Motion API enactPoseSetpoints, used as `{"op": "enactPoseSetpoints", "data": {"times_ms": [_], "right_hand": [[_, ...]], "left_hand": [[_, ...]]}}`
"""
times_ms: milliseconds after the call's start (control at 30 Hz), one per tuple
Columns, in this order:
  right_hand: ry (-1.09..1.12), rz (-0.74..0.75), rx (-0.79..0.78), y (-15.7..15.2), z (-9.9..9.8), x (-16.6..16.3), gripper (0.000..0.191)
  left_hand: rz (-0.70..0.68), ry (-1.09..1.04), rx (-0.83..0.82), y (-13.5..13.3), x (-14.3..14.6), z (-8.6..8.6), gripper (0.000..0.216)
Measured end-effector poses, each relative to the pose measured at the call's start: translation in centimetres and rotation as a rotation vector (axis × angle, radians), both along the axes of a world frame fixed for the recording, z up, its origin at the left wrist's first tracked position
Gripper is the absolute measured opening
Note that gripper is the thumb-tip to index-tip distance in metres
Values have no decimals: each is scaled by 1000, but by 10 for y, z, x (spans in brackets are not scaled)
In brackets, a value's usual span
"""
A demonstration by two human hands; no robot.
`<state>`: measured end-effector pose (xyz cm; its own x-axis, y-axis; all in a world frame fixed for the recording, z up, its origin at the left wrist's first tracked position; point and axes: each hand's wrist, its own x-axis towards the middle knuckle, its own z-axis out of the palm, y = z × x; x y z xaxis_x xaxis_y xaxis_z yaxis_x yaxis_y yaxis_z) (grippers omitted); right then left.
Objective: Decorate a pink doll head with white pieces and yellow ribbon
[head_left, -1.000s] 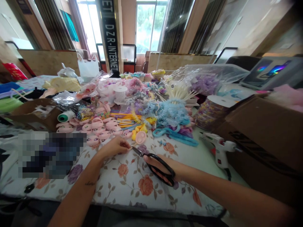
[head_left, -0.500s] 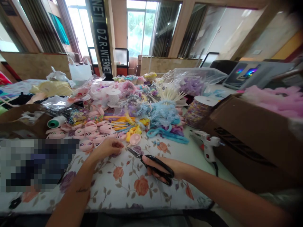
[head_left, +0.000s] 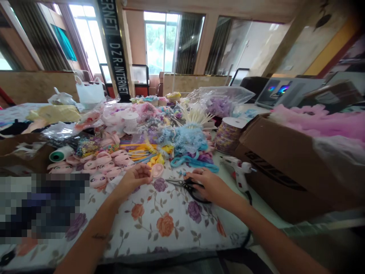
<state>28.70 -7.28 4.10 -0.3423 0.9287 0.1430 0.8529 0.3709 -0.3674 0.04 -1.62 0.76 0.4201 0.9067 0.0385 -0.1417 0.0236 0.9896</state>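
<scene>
Windows and dark curtains close off the far side of the room, and a floral tablecloth [head_left: 171, 224] covers the near table, heaped with craft supplies.

Far left lies a green thread spool [head_left: 59, 154], with rows of pink doll faces [head_left: 102, 165] just right of it. In front of these the left hand [head_left: 137, 177] rests on the cloth, its fingertips drawn in against the thumb as in a pinch. Whatever sits between them is too small to make out. A pink round piece [head_left: 156, 170] lies just beside those fingertips.

Right of it, black-handled scissors [head_left: 182, 183] lie flat on the cloth, blades pointing left toward the left hand. The right hand [head_left: 209, 184] lies palm down over the handles, fingers loosely stretched rather than gripping. Blue lace trim [head_left: 188, 139] is piled beyond, a white glue gun [head_left: 239, 169] stands near the right hand, and a cardboard box [head_left: 285, 163] fills the right side.

With the scissors flat on the cloth, I judge the cutting to be at rest and the work to be with the left hand's pinch. A further cut would call for fingers threaded into the loops, the blades lifted and brought left, and the pinching fingertips kept clear of the edges.
</scene>
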Motion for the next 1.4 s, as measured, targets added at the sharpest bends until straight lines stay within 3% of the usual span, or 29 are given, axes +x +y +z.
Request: {"op": "enactPoseSetpoints", "data": {"times_ms": [67,200,300,433,533,633,767,867,967,1133,1233,1400], "right_hand": [[277,1,31,0,-2,-24,22],[898,-77,-134,1,-15,-76,26],[1173,-166,-164,3,-27,-94,25],[1296,-280,-162,11,-34,-84,30],[1319,-344,-160,19,-37,-73,34],[1311,-386,-91,28,-43,-69,38],[1265,-405,-35,32,-53,-69,37],[1316,-382,-47,30,-54,-68,34],[1385,-382,-94,25,-50,-67,27],[1388,-359,-156,20,-43,-72,23],[1398,-350,-142,20,-37,-80,23],[1412,-275,-167,22,-14,-91,23]], "left_hand": [[-38,-45,-2,-7,12,3,34],[-105,-56,-7,-20,36,6,29],[-73,37,31,-20,43,3,28],[215,561,425,-8,42,3,14],[377,979,709,3,50,7,19],[370,1188,750,12,68,8,16],[386,1288,666,16,87,5,14],[367,1274,639,11,81,13,18],[310,1166,624,2,54,36,21],[99,499,491,-9,1,77,17],[124,274,360,-7,-9,75,19],[140,-20,181,5,5,45,20]]}}
